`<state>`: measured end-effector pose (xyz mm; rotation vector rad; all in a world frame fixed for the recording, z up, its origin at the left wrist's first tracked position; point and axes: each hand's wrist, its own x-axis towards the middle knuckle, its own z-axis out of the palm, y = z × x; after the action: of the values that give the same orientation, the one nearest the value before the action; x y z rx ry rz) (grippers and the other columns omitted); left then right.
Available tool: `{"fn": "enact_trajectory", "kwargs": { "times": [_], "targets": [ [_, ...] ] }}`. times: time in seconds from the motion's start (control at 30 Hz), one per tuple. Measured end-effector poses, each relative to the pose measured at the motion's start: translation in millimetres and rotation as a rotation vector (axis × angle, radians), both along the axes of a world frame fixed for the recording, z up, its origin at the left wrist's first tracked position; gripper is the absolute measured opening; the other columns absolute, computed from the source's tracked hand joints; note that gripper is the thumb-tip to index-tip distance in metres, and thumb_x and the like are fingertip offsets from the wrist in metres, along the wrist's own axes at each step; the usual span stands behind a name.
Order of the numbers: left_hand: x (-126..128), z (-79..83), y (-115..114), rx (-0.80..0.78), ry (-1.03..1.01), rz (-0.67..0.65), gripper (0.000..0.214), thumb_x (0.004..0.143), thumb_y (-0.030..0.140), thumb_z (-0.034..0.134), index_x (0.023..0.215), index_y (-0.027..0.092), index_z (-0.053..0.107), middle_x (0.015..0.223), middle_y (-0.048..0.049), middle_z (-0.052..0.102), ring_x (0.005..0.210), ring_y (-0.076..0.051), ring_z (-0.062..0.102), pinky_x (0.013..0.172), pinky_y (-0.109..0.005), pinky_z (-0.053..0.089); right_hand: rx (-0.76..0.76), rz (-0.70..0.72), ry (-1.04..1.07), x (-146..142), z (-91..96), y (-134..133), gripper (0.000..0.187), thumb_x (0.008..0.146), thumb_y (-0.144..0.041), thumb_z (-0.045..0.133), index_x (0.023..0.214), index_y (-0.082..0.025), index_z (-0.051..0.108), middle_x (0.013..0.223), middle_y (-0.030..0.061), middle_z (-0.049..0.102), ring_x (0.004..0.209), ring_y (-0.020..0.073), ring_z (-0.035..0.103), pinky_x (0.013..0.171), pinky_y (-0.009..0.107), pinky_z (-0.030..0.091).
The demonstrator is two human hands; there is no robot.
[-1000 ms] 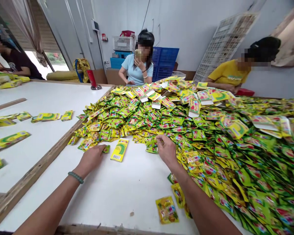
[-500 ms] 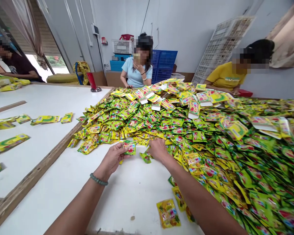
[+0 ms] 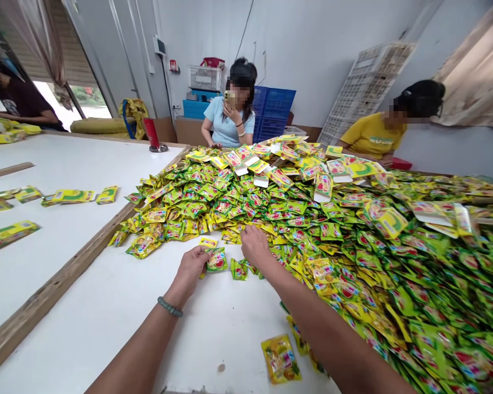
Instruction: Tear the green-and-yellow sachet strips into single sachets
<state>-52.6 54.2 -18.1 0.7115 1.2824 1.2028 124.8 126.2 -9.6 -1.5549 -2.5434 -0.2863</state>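
My left hand (image 3: 192, 266) pinches a green candy sachet (image 3: 217, 259) with a watermelon print, and a yellow sachet (image 3: 208, 242) shows just behind it at the fingertips. My right hand (image 3: 254, 244) is at the near edge of a big heap of sachets (image 3: 230, 202), its fingers curled downward. The back of that hand hides whatever is in its fingers. Close below it, a loose green sachet (image 3: 239, 270) lies on the white table (image 3: 205, 323). Nearer to me a yellow sachet (image 3: 281, 359) lies flat, with others partly under my right forearm.
Small printed boxes (image 3: 281, 178) lie on top of the heap. A wooden strip (image 3: 78, 260) divides the table, with flat yellow boxes (image 3: 69, 197) to its left. A red cup (image 3: 151, 133) stands farther back. Across the table sit a person in light blue (image 3: 225, 123) and another in yellow (image 3: 372, 134).
My right hand has moved slightly left and up along the heap's edge. A yellow sachet now shows behind the green one in my left hand. The view has shifted a little.
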Motion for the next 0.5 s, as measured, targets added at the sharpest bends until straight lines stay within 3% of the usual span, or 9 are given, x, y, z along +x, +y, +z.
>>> {"fn": "enact_trajectory", "kwargs": {
  "times": [0.13,0.27,0.37,0.5],
  "targets": [
    [-0.4,7.0,-3.4,-0.058,-0.150,-0.013,0.022,0.063,0.026,0.071,0.076,0.015,0.056,0.059,-0.0001,0.063,0.051,-0.012,0.058,0.050,-0.022,0.041,0.048,0.019,-0.012,5.3,-9.1,4.8,0.025,0.084,-0.005,0.039,0.086,-0.011,0.063,0.092,0.0147,0.060,0.090,0.0250,0.049,0.078,0.036,0.033],
    [-3.3,14.2,-5.4,-0.054,-0.148,0.003,0.022,0.064,0.026,0.070,0.077,0.015,0.056,0.060,-0.0014,0.065,0.052,-0.013,0.059,0.053,-0.024,0.044,0.023,0.009,0.170,18.2,-0.8,-0.1,0.019,0.082,-0.009,0.043,0.082,-0.013,0.061,0.089,0.0126,0.061,0.086,0.0223,0.051,0.078,0.033,0.037],
    [-3.8,16.4,-5.7,-0.036,-0.099,0.014,0.022,0.064,0.028,0.069,0.076,0.016,0.056,0.057,0.0008,0.062,0.048,-0.011,0.055,0.049,-0.022,0.042,-0.112,0.022,0.566,26.2,8.9,-11.6,0.013,0.081,-0.015,0.045,0.077,-0.017,0.057,0.078,0.0055,0.061,0.075,0.0181,0.055,0.071,0.030,0.042],
    [-0.8,14.1,-4.9,0.021,0.028,0.010,0.020,0.066,0.030,0.067,0.076,0.016,0.057,0.051,0.0046,0.056,0.042,-0.008,0.046,0.042,-0.018,0.030,-0.564,0.010,1.218,32.3,14.5,-34.8,0.016,0.081,-0.035,0.050,0.078,-0.020,0.051,0.071,-0.0006,0.059,0.070,0.0159,0.062,0.065,0.028,0.049]
  ]
}}
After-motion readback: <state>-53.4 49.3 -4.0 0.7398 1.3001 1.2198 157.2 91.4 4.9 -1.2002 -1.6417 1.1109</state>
